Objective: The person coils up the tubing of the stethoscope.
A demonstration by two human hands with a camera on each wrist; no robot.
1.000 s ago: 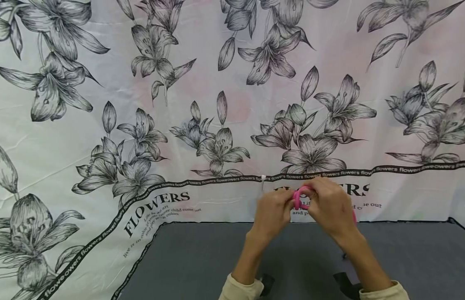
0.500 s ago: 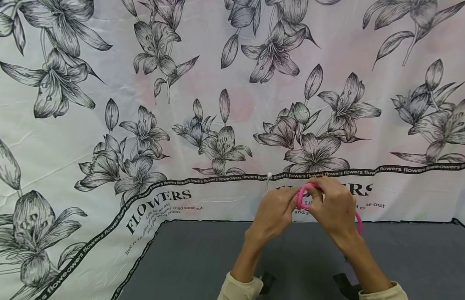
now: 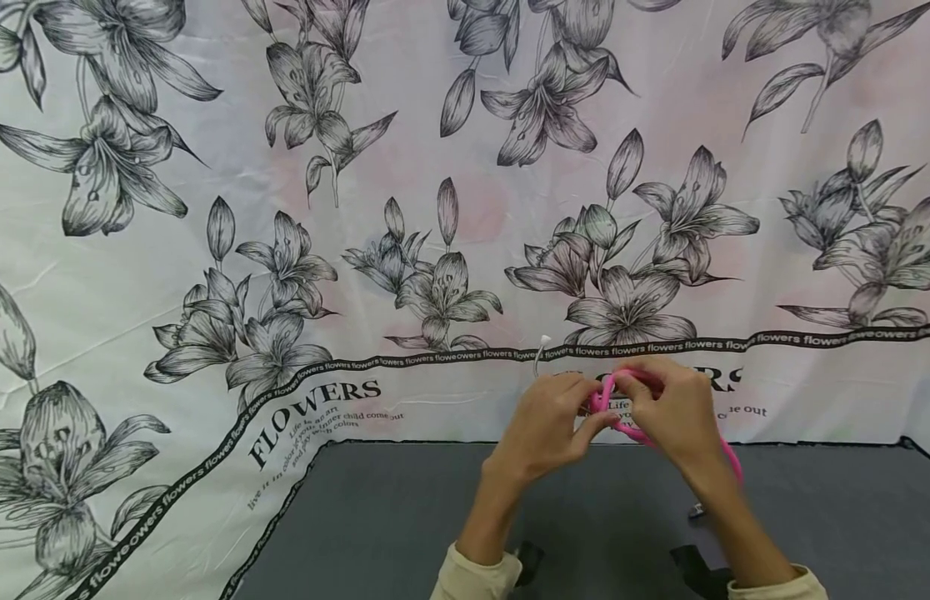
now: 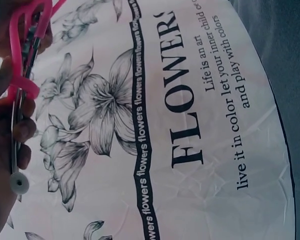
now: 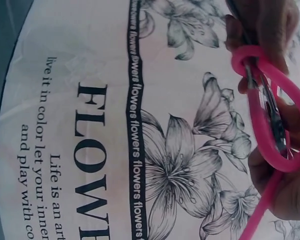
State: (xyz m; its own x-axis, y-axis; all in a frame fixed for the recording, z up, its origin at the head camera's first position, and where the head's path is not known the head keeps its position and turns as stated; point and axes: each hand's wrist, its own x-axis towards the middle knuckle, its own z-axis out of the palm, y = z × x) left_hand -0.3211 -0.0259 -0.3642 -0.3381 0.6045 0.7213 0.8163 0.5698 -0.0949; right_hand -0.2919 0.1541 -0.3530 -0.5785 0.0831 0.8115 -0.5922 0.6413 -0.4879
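Both hands are raised over the far edge of the grey table. My left hand (image 3: 540,429) grips a slim metal piece (image 4: 15,135) with a round white end (image 4: 19,183); its thumb reaches toward the pink cord. A thick pink cord (image 5: 258,125) is wound around the metal and makes a large loop beside it. My right hand (image 3: 671,412) pinches this loop near its top, fingertips close to the left hand's. The cord's tail passes behind the right hand and hangs by the right forearm. Fingers hide part of the winding.
A white sheet (image 3: 465,400) printed with lilies and "FLOWERS" lettering hangs behind the grey table (image 3: 390,517). Beside the right forearm is a small metallic piece (image 3: 696,510). Black strap-like pieces (image 3: 693,571) show near the sleeves.
The left thumb has moved right, away from its forefinger. More pink cord shows below and between the hands, and its tail bows further out right. The white end has shifted slightly up and right.
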